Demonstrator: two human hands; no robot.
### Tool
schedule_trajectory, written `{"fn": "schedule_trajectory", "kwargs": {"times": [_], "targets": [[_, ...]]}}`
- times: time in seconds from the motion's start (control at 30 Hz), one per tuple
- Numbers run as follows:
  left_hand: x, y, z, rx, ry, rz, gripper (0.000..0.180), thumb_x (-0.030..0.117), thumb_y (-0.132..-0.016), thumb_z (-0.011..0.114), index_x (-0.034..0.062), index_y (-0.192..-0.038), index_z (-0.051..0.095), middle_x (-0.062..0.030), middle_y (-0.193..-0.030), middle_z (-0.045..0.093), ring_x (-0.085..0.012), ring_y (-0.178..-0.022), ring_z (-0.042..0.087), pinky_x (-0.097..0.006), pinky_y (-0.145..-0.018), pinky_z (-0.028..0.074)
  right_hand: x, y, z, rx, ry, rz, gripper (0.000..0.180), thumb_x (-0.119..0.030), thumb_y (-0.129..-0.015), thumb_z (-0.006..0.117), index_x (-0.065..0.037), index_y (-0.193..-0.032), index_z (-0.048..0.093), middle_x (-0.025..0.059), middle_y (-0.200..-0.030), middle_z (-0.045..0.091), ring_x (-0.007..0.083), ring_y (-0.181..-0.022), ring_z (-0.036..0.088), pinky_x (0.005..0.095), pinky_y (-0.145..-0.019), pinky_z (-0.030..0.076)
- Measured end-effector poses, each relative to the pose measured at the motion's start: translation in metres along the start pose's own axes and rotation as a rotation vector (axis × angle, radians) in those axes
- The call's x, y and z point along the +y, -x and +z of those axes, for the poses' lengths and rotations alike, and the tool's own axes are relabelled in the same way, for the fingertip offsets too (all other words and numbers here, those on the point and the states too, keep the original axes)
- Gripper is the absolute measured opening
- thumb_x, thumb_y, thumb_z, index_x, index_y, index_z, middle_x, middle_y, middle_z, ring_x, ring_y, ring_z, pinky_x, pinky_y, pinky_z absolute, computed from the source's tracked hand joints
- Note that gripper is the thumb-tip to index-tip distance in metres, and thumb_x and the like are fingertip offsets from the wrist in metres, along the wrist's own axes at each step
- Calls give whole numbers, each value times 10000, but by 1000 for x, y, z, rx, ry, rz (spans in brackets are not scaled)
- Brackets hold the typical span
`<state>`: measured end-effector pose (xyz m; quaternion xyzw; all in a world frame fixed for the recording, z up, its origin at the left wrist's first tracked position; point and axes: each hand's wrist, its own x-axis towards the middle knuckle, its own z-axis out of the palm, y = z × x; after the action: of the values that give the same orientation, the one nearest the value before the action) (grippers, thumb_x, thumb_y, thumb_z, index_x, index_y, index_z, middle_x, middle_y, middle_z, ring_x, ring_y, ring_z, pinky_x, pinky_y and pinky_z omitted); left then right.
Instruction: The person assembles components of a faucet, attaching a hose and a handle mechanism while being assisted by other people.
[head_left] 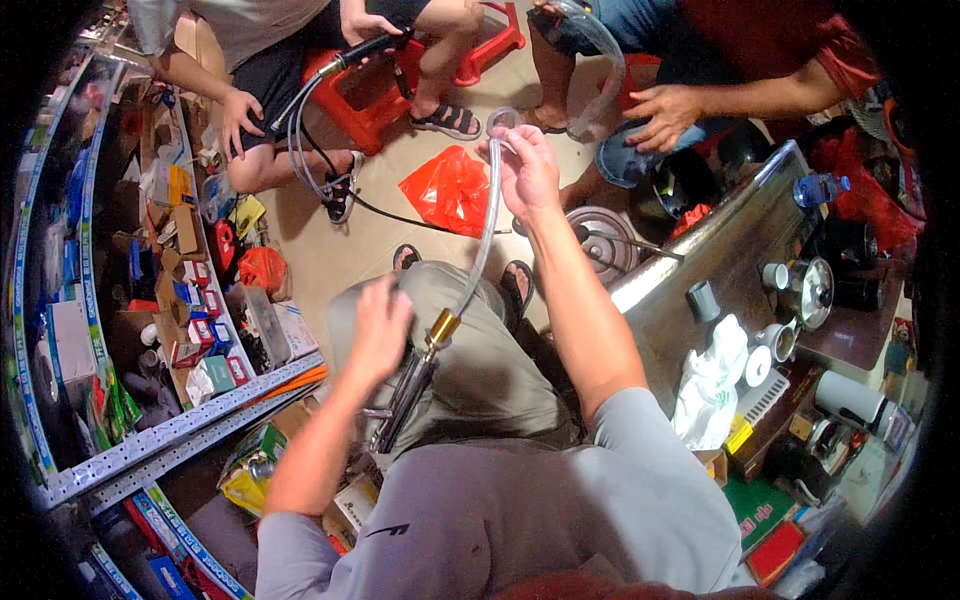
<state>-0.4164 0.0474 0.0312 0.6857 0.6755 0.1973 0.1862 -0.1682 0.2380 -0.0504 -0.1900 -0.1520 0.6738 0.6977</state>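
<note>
My right hand (pixel 527 165) is stretched out ahead and grips the far end of a clear plastic hose (pixel 486 228). The hose runs back down to a brass fitting (pixel 441 327) on a dark metal tool (pixel 405 397) that lies across my lap. My left hand (pixel 380 330) is closed around the upper part of that tool, just left of the brass fitting. I sit in grey trousers with my sandalled feet on the tiled floor.
Two people sit opposite on red stools (pixel 370 105); one holds a black hose (pixel 340 62), the other a clear tube (pixel 600 45). A red plastic bag (pixel 450 188) lies on the floor. Shelves with small boxes (pixel 195 330) stand left, a tea table with cups (pixel 790 300) right.
</note>
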Motion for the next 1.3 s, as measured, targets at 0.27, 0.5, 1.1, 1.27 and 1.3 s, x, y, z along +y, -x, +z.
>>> {"fn": "schedule_trajectory", "kwargs": {"times": [0.27, 0.5, 1.1, 1.27, 1.3], "targets": [[7, -286, 65, -686, 1010, -733, 990, 865, -879, 410, -39, -1233, 600, -156, -983, 695, -269, -894, 701, -443, -807, 585, 1, 11, 62, -110, 342, -54, 72, -92, -1013, 579, -46, -1047, 535, 139, -1067, 686, 272, -969, 707, 398, -940, 556], [12, -358, 127, -795, 1176, -687, 257, 226, -1002, 602, -30, -999, 579, -173, -867, 656, -251, -652, 658, -346, -542, 598, -8, 24, 73, -135, 495, -58, 75, -76, -1009, 588, -48, -1049, 532, 93, -1054, 693, 142, -968, 669, 291, -892, 533], [32, -333, 80, -702, 876, -480, 199, 131, -997, 581, 58, -813, 557, 30, -618, 484, -28, -404, 362, -191, -329, 281, -20, -57, -43, 503, 640, -43, 70, -3, -950, 591, 36, -1004, 568, 182, -933, 680, 283, -799, 735, 385, -698, 650], [44, -322, 59, -720, 918, -505, 103, 126, -1004, 578, 54, -934, 599, 30, -663, 514, -15, -411, 370, -178, -324, 289, 24, -112, -110, 646, 602, 72, 101, 15, -917, 589, 47, -1012, 581, 189, -889, 690, 273, -718, 728, 372, -628, 652], [46, -320, 57, -715, 895, -503, 86, 127, -1006, 575, 53, -971, 601, 29, -661, 513, -16, -412, 375, -178, -322, 294, 32, -116, -108, 603, 557, 50, 124, 6, -924, 594, 46, -1039, 572, 194, -900, 691, 277, -721, 731, 370, -626, 651]]}}
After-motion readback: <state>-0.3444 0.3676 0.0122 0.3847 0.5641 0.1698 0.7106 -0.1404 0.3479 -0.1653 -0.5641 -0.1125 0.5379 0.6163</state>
